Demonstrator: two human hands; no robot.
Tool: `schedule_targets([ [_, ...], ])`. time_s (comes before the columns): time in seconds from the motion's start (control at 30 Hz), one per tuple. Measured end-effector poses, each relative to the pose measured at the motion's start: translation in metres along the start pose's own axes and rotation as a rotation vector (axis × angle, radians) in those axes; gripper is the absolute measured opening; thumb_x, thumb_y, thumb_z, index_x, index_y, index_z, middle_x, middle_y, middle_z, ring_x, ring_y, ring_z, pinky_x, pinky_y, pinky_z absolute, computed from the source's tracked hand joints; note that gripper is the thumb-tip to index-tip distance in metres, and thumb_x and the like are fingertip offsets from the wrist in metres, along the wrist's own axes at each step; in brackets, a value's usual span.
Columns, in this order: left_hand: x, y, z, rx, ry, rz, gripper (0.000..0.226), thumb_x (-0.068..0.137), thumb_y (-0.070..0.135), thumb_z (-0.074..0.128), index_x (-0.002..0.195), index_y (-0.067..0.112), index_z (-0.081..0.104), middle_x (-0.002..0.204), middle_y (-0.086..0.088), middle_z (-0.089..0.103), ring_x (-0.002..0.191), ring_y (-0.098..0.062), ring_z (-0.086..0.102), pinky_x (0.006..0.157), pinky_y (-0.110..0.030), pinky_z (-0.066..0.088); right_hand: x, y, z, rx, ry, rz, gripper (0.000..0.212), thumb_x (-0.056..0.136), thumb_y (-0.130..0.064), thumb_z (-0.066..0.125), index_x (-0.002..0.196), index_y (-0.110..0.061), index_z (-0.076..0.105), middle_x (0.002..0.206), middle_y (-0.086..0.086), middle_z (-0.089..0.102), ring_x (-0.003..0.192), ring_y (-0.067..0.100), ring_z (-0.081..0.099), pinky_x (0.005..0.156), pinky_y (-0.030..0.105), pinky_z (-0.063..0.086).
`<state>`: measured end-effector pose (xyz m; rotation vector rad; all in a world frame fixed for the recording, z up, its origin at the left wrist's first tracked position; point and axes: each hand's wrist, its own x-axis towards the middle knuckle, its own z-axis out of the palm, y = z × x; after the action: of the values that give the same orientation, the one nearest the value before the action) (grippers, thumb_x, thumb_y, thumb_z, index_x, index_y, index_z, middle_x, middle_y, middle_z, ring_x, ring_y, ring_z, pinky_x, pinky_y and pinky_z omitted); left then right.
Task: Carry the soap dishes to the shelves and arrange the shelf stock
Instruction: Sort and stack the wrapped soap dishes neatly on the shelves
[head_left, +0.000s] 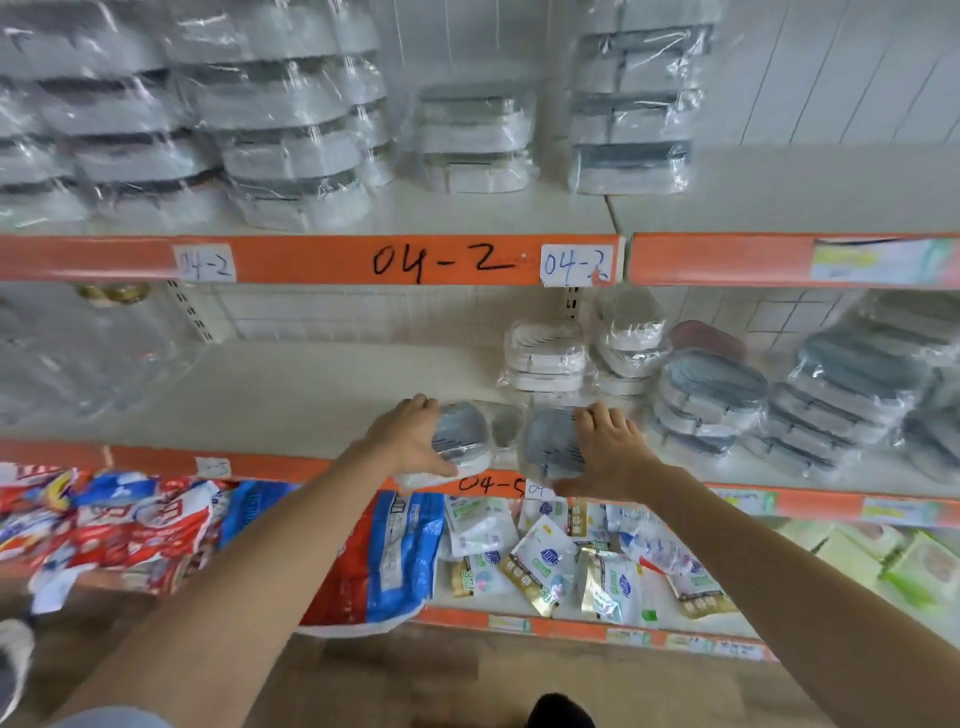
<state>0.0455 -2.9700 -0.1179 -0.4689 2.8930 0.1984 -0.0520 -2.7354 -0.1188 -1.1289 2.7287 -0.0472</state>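
Gripping one wrapped soap dish (462, 434) w/ curled fingers, the left hand (402, 441) and right hand (605, 452), on another dish (550, 441), sit at the mid shelf (311, 384) front edge, stacks (545, 358) just behind-right.

Grey soap dishes (460, 434); orange shelf edge (311, 260); red-blue bags (395, 561); white shelf board (311, 384).

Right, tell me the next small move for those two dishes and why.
Probably slide both back and right toward the white stacks. The left hand grips one grey dish, the right hand another, and both sit at the shelf's front edge, one wrapper overhanging it.
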Motion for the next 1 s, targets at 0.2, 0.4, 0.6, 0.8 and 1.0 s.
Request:
schedule_targets([
  [0.2,-0.085,0.04,-0.072,0.058,-0.065,0.126,0.092,0.07,0.054,0.076,0.139,0.008,0.036,0.13,-0.005,0.045,0.119,-0.02,0.044,0.094,-0.033,0.043,-0.085,-0.016,-0.068,0.042,-0.022,-0.003,0.094,0.073,-0.064,0.066,0.138,-0.007,0.028,0.135,0.01,0.033,0.127,0.028,0.032,0.11,0.039,0.026],
  [0.4,-0.136,0.075,-0.17,0.128,-0.018,0.227,0.092,0.07,0.058,0.075,0.138,0.009,0.037,0.135,-0.005,0.043,0.12,-0.02,0.044,0.099,-0.034,0.042,-0.155,-0.013,-0.15,0.035,0.051,0.039,0.093,0.071,-0.064,0.067,0.134,-0.007,0.031,0.132,0.009,0.034,0.127,0.027,0.032,0.109,0.038,0.026],
  [0.6,-0.145,0.101,-0.249,0.131,0.136,0.26,0.096,0.069,0.058,0.074,0.141,0.01,0.033,0.141,-0.005,0.038,0.128,-0.021,0.038,0.104,-0.034,0.037,-0.164,0.009,-0.227,0.023,0.208,0.062,0.096,0.071,-0.059,0.071,0.14,-0.008,0.027,0.138,0.01,0.031,0.131,0.028,0.029,0.11,0.039,0.024],
  [0.8,-0.115,0.108,-0.283,0.05,0.199,0.206,0.096,0.069,0.055,0.077,0.142,0.012,0.032,0.143,-0.004,0.038,0.128,-0.02,0.039,0.102,-0.035,0.039,-0.11,0.03,-0.263,-0.023,0.262,0.045,0.096,0.07,-0.061,0.07,0.142,-0.011,0.03,0.14,0.008,0.035,0.13,0.03,0.03,0.108,0.042,0.026],
  [1.0,-0.076,0.11,-0.298,0.007,0.207,0.12,0.098,0.071,0.053,0.077,0.145,0.011,0.028,0.142,-0.004,0.03,0.133,-0.019,0.032,0.108,-0.035,0.035,-0.023,0.049,-0.28,0.021,0.23,-0.036,0.096,0.072,-0.057,0.071,0.144,-0.013,0.026,0.145,0.007,0.032,0.133,0.028,0.028,0.109,0.042,0.025],
])
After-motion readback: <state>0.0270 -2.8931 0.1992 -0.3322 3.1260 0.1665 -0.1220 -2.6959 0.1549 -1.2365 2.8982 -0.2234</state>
